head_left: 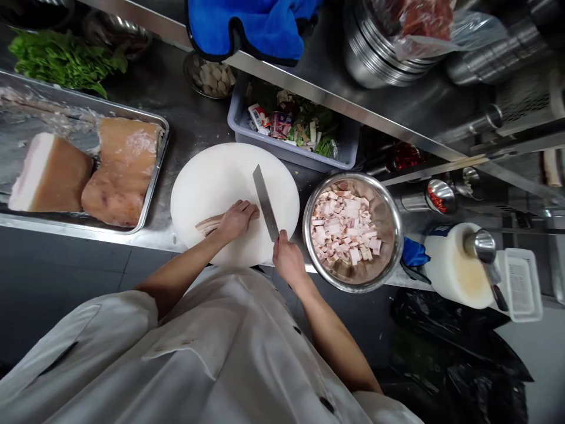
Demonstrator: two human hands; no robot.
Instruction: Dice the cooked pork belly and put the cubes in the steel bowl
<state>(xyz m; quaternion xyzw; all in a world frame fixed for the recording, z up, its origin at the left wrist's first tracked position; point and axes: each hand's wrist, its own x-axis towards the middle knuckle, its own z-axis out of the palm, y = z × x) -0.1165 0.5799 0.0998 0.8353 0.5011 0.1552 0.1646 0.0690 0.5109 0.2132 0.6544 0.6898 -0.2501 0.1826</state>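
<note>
On the round white cutting board (pixel 207 171) lies a strip of pork (pixel 206 225). My left hand (pixel 237 220) presses down on its right part with bent fingers, covering much of it. My right hand (pixel 288 259) is closed round the handle of a cleaver (pixel 266 203), whose blade points away from me over the board, a little right of my left hand. To the right of the board, a large steel bowl (pixel 394 235) holds many small cubes of pork (pixel 346 221).
A metal tray (pixel 164 126) with large pork slabs (pixel 121 171) is at left. Behind the board stand a grey scrap bin (pixel 291 154) and a small bowl of garlic (pixel 214 76). Above hangs a steel shelf (pixel 335 91). A white tub (pixel 454 271) is at right.
</note>
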